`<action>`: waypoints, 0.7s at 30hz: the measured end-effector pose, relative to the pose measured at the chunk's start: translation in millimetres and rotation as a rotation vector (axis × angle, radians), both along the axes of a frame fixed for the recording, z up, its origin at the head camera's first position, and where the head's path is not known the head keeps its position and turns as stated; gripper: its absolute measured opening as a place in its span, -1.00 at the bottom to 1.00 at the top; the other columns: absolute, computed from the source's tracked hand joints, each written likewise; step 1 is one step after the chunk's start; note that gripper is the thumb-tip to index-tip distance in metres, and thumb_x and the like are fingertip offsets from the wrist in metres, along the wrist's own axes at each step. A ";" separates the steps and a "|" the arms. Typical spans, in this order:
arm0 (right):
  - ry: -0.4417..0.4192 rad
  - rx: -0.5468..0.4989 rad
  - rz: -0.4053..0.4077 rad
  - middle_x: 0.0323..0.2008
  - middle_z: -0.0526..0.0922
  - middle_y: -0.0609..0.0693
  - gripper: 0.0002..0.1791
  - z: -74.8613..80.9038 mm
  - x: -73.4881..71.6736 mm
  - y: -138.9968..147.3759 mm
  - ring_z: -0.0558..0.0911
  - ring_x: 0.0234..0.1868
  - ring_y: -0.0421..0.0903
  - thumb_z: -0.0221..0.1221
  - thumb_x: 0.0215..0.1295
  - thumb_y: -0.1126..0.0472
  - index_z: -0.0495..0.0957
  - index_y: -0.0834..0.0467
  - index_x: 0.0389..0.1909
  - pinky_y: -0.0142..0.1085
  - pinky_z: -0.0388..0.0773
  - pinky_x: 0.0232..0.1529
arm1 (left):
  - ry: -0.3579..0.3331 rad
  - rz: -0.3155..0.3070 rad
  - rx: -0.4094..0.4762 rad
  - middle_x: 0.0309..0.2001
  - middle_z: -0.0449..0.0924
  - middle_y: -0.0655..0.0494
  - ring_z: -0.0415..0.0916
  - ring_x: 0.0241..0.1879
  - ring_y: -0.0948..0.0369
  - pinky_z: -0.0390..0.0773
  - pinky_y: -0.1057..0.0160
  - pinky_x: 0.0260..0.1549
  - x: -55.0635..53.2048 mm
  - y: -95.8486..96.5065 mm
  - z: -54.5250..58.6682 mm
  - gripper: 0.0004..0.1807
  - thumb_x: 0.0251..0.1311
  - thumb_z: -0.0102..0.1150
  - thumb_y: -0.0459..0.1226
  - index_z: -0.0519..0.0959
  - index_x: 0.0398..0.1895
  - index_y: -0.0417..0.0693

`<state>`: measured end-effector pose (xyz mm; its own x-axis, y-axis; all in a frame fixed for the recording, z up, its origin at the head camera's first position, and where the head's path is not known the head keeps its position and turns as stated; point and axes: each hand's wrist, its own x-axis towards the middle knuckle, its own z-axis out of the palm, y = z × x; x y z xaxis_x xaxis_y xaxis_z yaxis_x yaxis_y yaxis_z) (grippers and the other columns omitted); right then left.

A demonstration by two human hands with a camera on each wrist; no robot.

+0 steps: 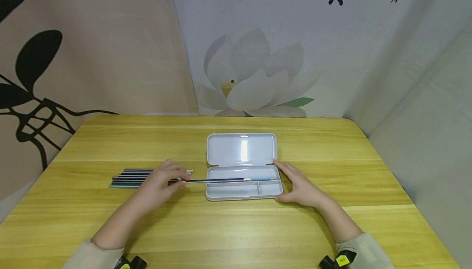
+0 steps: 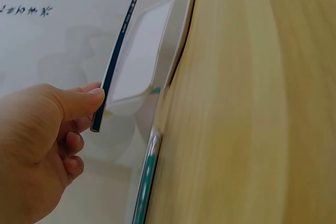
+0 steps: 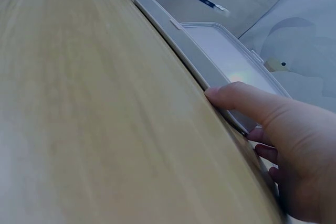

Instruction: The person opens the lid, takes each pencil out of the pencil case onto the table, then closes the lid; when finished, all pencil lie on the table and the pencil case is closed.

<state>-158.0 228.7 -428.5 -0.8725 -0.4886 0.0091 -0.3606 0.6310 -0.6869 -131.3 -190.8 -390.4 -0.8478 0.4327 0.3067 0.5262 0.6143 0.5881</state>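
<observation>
My left hand (image 1: 162,181) pinches a dark pencil (image 2: 119,45) near one end, between thumb and fingertips. The pencil's white-tipped end points right, over the base of an open white pencil case (image 1: 228,197). A light blue pencil (image 1: 262,179) lies in the case, in line with the held one. Around the case's right end, my right hand (image 1: 300,185) holds it, thumb at the front corner and a finger at the back. Under and beside my left hand, several dark pencils (image 1: 129,177) and a teal pencil (image 1: 123,186) lie side by side.
The case lid (image 1: 225,149) stands open behind the base, and a small divider (image 1: 259,188) splits the front compartment. All of it sits on a wooden table (image 1: 239,232). Behind the table hangs a pale curtain (image 1: 147,56) with a flower print.
</observation>
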 end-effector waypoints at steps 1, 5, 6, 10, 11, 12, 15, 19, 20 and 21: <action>0.000 0.000 0.000 0.39 0.16 0.12 0.14 0.1 0.0 0.1 0.11 0.37 0.22 0.50 -0.13 0.02 0.05 -0.08 0.49 0.26 0.05 0.23 | 0.005 0.005 -0.005 -0.17 0.58 0.23 0.41 -0.15 0.22 0.49 0.21 -0.29 1.0 -3.2 -0.1 -0.77 0.06 0.32 -0.49 0.69 -0.26 -0.02; 0.000 0.002 0.003 0.39 0.16 0.13 0.14 -0.2 -0.1 0.5 0.10 0.37 0.23 0.50 -0.12 0.00 0.05 -0.08 0.49 0.27 0.04 0.23 | 0.020 0.028 -0.032 -0.20 0.58 0.28 0.40 -0.17 0.25 0.48 0.22 -0.31 4.8 -16.6 -1.1 -0.76 0.04 0.33 -0.50 0.70 -0.27 -0.01; 0.001 0.003 0.003 0.39 0.16 0.13 0.14 -0.4 -0.2 0.7 0.10 0.37 0.22 0.50 -0.12 0.00 0.05 -0.08 0.49 0.27 0.04 0.23 | 0.027 0.033 -0.038 -0.20 0.58 0.29 0.40 -0.18 0.25 0.49 0.22 -0.31 5.8 -20.2 -1.3 -0.76 0.04 0.34 -0.50 0.70 -0.28 0.00; 0.002 0.010 -0.001 0.39 0.16 0.12 0.15 -1.7 -0.5 1.2 0.10 0.37 0.22 0.50 -0.12 0.00 0.04 -0.09 0.49 0.27 0.05 0.23 | 0.064 0.036 -0.045 -0.20 0.58 0.29 0.40 -0.17 0.27 0.49 0.22 -0.31 9.2 -35.6 -3.5 -0.75 0.02 0.35 -0.50 0.69 -0.29 0.00; 0.001 0.012 -0.002 0.39 0.16 0.12 0.15 -1.9 -0.5 1.2 0.10 0.37 0.22 0.50 -0.12 0.00 0.04 -0.10 0.49 0.27 0.05 0.23 | 0.075 0.034 -0.042 -0.20 0.59 0.29 0.40 -0.16 0.28 0.49 0.23 -0.31 9.9 -39.7 -4.0 -0.75 0.01 0.35 -0.50 0.69 -0.29 0.01; -0.001 0.011 -0.002 0.40 0.16 0.12 0.15 -2.0 -0.4 1.2 0.10 0.37 0.22 0.50 -0.12 0.00 0.04 -0.10 0.49 0.27 0.05 0.22 | 0.081 0.038 -0.042 -0.20 0.59 0.30 0.39 -0.17 0.29 0.48 0.25 -0.31 10.6 -44.0 -4.6 -0.75 0.00 0.36 -0.50 0.69 -0.29 0.01; 0.001 0.014 -0.002 0.39 0.16 0.11 0.15 -2.0 -0.4 0.9 0.11 0.37 0.22 0.49 -0.12 0.00 0.04 -0.10 0.49 0.27 0.06 0.22 | 0.090 0.037 -0.026 -0.20 0.61 0.28 0.37 -0.19 0.32 0.44 0.31 -0.33 13.0 -56.8 -5.8 -0.73 -0.02 0.36 -0.51 0.69 -0.30 0.02; 0.007 0.010 -0.001 0.38 0.18 0.11 0.15 -1.5 -0.5 0.5 0.12 0.36 0.22 0.49 -0.13 0.00 0.05 -0.08 0.49 0.27 0.06 0.22 | 0.075 0.046 -0.012 -0.20 0.61 0.27 0.34 -0.21 0.35 0.41 0.38 -0.32 16.6 -72.6 -6.8 -0.70 -0.02 0.35 -0.52 0.68 -0.29 0.05; 0.008 0.010 -0.001 0.38 0.18 0.11 0.14 -1.4 -0.5 0.5 0.12 0.36 0.22 0.49 -0.13 0.00 0.05 -0.08 0.49 0.27 0.06 0.22 | 0.069 0.046 -0.009 -0.20 0.61 0.27 0.34 -0.21 0.35 0.40 0.39 -0.33 17.5 -76.3 -7.0 -0.70 -0.01 0.35 -0.52 0.68 -0.28 0.06; 0.009 0.010 -0.002 0.38 0.18 0.11 0.14 -1.3 -0.4 0.5 0.12 0.36 0.22 0.49 -0.13 0.00 0.05 -0.08 0.49 0.27 0.06 0.22 | 0.063 0.046 -0.008 -0.20 0.60 0.26 0.34 -0.21 0.36 0.41 0.41 -0.34 18.3 -80.1 -7.5 -0.70 0.00 0.34 -0.52 0.68 -0.27 0.06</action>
<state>-158.4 229.3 -429.8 -0.8732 -0.4872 0.0119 -0.3654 0.6384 -0.6775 -113.0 -271.0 -397.9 -0.8460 0.3963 0.3568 0.5331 0.6433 0.5496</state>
